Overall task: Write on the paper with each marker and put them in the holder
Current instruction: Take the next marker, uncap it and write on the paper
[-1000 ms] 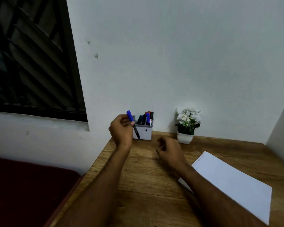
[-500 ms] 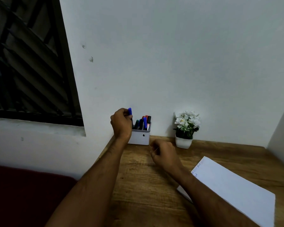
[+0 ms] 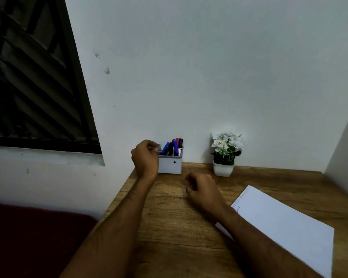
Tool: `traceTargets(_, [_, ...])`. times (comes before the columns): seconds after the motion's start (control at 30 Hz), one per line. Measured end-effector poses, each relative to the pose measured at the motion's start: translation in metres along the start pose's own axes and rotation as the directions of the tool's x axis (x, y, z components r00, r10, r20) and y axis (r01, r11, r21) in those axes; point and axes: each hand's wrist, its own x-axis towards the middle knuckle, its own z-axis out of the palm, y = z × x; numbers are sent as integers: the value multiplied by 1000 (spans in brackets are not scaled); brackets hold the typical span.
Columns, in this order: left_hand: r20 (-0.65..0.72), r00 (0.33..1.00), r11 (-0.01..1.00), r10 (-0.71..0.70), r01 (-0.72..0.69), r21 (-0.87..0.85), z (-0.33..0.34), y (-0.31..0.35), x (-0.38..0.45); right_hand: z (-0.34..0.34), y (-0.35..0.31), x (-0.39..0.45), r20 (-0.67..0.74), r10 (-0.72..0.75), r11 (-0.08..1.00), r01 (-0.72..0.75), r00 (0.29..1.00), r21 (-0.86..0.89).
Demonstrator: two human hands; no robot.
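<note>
Window (image 3: 34, 81) w/ dark slats sits far left, a dark red seat (image 3: 32, 237) below it; neither matters to you.

Next over, your left hand (image 3: 146, 158) hangs at the holder's left rim, fingers curled, nothing visibly in the grip. Whether the fingertips touch the rim, can't tell.

Holder (image 3: 170, 164) is a small pale box at the back of the wood surface (image 3: 169, 227), against the wall. It probably weighs little, so a hard poke w/ a marker could likely shove or tip it; steady it by a side wall if you load more.

Markers (image 3: 173, 147) stand in it: blue ones, a black one, a red cap, one w/ a white barrel. The leftmost blue one leans, caps up. Judge them as light, stiff, smooth plastic, a bit slick. Take one by the mid-barrel w/ thumb and two fingers, not by the cap, which may pull off.

Your right hand (image 3: 204, 192) rests on the surface just right of the holder, loosely curled, grip holding nothing.

Potted white flowers (image 3: 225, 153) stand by the wall, near the holder but apart from it.

Paper (image 3: 285, 223) lies far right, flat, w/ small marks at its near-left corner, your right forearm over one edge. Thin, floppy, slides easily: pin it w/ a flat palm when writing.

No loose markers in view, so the job looks about done.
</note>
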Motion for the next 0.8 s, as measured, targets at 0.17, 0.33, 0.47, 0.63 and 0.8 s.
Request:
traceTargets(0.17, [41,999,993,-12,8,117,-19,-12,-16,-2,-3,-6,-2,-4,1000,4,1000,5])
traceTargets(0.33, [108,991,936,-74,31,351,-40,-26,-40,0,-7,-16,-15,0,1000,0,1000,3])
traceTargets(0.47, [183,968,825,-172,40,564,-53,-36,-60,1,-10,-25,-11,12,1000,-12,1000,-5])
traceTargets(0.63, [214,962,760,-168,-12,650,-62,-44,-78,2,-16,-37,-4,12,1000,-12,1000,4])
traceTargets(0.8, [249,963,750,-98,-93,654,-61,-42,-85,1,-18,-45,-6,14,1000,-14,1000,5])
